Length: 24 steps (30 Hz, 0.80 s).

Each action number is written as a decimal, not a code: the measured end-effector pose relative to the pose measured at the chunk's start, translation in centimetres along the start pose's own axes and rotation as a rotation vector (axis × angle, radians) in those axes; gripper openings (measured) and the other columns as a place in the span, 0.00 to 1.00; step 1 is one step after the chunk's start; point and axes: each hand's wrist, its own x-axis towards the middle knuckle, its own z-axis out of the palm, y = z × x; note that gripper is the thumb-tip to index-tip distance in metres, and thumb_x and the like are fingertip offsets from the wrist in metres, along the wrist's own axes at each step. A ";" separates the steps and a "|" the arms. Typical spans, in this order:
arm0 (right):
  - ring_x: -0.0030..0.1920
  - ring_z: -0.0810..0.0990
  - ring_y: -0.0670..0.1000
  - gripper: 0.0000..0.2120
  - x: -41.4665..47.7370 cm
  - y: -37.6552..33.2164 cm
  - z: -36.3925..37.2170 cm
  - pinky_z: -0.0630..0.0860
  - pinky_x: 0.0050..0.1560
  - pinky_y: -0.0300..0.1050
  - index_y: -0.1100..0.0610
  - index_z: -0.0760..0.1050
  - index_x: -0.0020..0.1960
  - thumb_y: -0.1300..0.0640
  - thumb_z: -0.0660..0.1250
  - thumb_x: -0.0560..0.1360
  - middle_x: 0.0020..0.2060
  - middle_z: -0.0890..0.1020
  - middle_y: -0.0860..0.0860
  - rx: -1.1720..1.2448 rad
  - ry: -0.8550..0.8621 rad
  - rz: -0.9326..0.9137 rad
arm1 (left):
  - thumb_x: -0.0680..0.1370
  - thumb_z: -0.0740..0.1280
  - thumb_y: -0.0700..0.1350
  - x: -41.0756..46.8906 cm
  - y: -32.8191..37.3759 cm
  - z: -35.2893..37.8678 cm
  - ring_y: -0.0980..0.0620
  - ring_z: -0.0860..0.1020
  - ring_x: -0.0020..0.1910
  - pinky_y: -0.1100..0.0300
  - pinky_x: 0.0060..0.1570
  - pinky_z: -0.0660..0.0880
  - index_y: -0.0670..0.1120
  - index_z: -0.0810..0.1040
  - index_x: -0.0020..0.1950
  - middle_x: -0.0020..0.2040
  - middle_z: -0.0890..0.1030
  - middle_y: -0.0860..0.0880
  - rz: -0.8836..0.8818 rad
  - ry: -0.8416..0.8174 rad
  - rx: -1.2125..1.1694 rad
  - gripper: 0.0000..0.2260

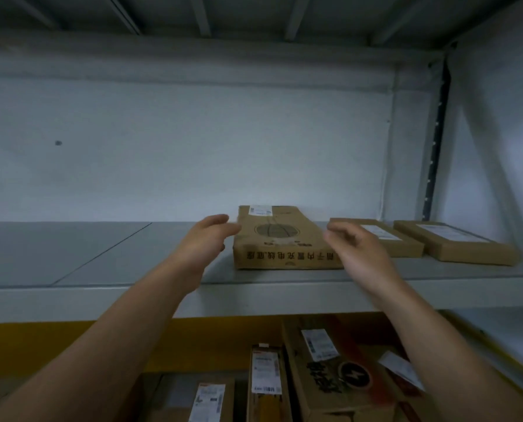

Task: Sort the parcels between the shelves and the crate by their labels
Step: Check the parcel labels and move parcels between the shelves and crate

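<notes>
Labelled parcels (324, 370) lie nearest, below the shelf (71, 296). Above its front edge, the left hand (205, 242) and right hand (360, 251), fingers loosely spread and grasping nothing, flank a box (281, 239) lying flat on the shelf. To its right lie two flat packets (455, 245).

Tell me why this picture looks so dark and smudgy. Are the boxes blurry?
Head view: the light is dim and bluish, with no glare; the right hand and the lower parcels near the bottom right are smeared by blur; the print on the middle parcel is fairly sharp; the wide lens makes the shelf post lean.
</notes>
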 end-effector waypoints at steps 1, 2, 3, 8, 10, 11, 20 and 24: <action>0.62 0.72 0.46 0.16 0.1 0.1 0.2 0.70 0.60 0.47 0.47 0.74 0.65 0.45 0.62 0.79 0.63 0.75 0.45 -0.024 -0.026 0.024 | 0.78 0.68 0.49 0.9 0.0 0.1 0.47 0.70 0.68 0.48 0.70 0.67 0.47 0.67 0.73 0.71 0.71 0.47 -0.041 0.001 0.028 0.25; 0.59 0.72 0.46 0.17 0.2 0.2 0.5 0.69 0.58 0.46 0.47 0.74 0.66 0.45 0.62 0.79 0.62 0.76 0.45 -0.040 -0.052 0.047 | 0.77 0.68 0.49 1.7 -0.3 0.2 0.46 0.69 0.69 0.49 0.70 0.66 0.45 0.66 0.74 0.72 0.69 0.46 -0.076 -0.001 0.059 0.27; 0.58 0.72 0.45 0.17 0.4 0.3 0.7 0.69 0.57 0.46 0.48 0.74 0.66 0.44 0.62 0.79 0.60 0.76 0.44 -0.054 -0.072 0.063 | 0.78 0.68 0.48 2.4 -0.2 0.4 0.46 0.69 0.70 0.49 0.70 0.66 0.44 0.64 0.75 0.73 0.69 0.46 -0.105 -0.008 0.075 0.27; 0.48 0.72 0.37 0.13 0.6 0.3 1.3 0.67 0.45 0.37 0.47 0.76 0.61 0.46 0.62 0.80 0.50 0.76 0.39 -0.071 -0.083 0.064 | 0.79 0.65 0.47 3.7 -0.3 0.8 0.48 0.80 0.52 0.57 0.46 0.76 0.43 0.76 0.62 0.56 0.82 0.45 -0.189 -0.104 0.096 0.13; 0.48 0.72 0.37 0.11 0.8 0.3 1.5 0.67 0.44 0.37 0.46 0.77 0.59 0.46 0.62 0.80 0.50 0.77 0.40 -0.070 -0.071 0.058 | 0.79 0.66 0.46 4.1 -0.5 0.4 0.47 0.81 0.49 0.58 0.43 0.76 0.42 0.77 0.57 0.52 0.83 0.43 -0.186 -0.096 0.088 0.11; 0.49 0.73 0.39 0.11 0.9 0.3 1.7 0.67 0.47 0.39 0.46 0.77 0.59 0.46 0.62 0.80 0.51 0.77 0.40 -0.069 -0.057 0.063 | 0.79 0.66 0.45 4.2 -0.6 0.0 0.46 0.81 0.48 0.57 0.43 0.76 0.41 0.77 0.56 0.51 0.83 0.42 -0.183 -0.095 0.094 0.10; 0.48 0.76 0.41 0.07 3.3 -0.8 2.8 0.70 0.43 0.40 0.47 0.78 0.54 0.48 0.64 0.79 0.48 0.80 0.42 0.026 -0.097 0.163 | 0.74 0.67 0.39 3.7 -1.0 -4.4 0.42 0.81 0.43 0.52 0.44 0.75 0.43 0.74 0.43 0.44 0.83 0.39 -0.203 -0.127 0.037 0.03; 0.46 0.81 0.46 0.10 4.4 -1.6 4.2 0.72 0.39 0.41 0.49 0.79 0.56 0.47 0.64 0.79 0.48 0.83 0.46 0.000 -0.204 0.226 | 0.77 0.64 0.39 2.5 -1.0 -6.0 0.39 0.82 0.45 0.52 0.42 0.78 0.45 0.75 0.42 0.46 0.84 0.37 -0.232 -0.145 -0.012 0.04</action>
